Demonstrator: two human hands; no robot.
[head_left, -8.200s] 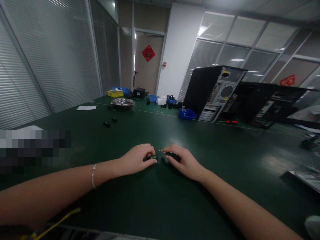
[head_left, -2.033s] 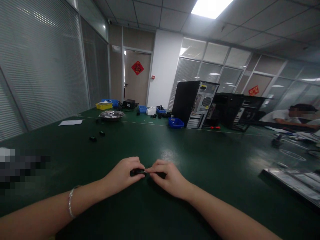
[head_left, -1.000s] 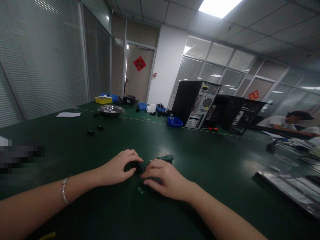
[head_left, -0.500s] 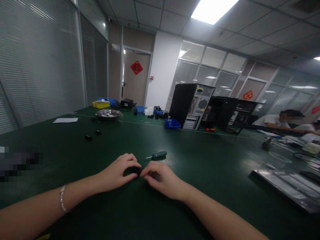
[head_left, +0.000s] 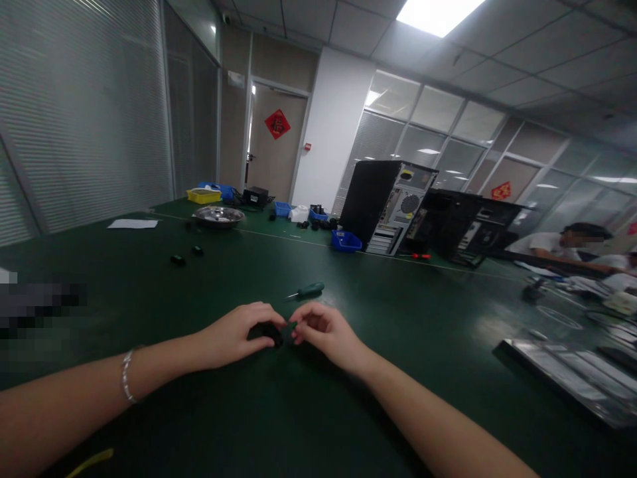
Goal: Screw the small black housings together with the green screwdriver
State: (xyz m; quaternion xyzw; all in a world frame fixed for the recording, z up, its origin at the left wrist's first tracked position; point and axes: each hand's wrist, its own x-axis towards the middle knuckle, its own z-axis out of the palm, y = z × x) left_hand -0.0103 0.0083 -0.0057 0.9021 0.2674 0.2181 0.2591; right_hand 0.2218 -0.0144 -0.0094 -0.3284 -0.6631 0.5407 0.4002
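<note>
Black plastic housing: lying within the left hand's curve, between thumb and fingers, its longer side seeming to be running sideways toward the right hand; the dark shape is hiding finer detail.
Left hand: curling around the housing in a narrow, C-shaped hold, with the open end facing right.
Right hand: pinching a small green piece between thumb and fingertips.
Green piece: sitting just beside the housing's right end, closer to the right hand's tips; whether the two are touching, and how its long axis is running, I cannot tell.
Screwdriver: resting on the counter just beyond the right hand, apart from it, its long axis lying mostly crosswise, the tip pointing left and the green handle right.
Small black parts: two are lying beyond the left hand and to its left, well apart from it.
Computer tower: standing far beyond the right hand, carrying a yellow label too small for reading.
Red door sign: hanging far beyond both hands, showing one dark character, probably 福.
Brands: none are showing legibly.
</note>
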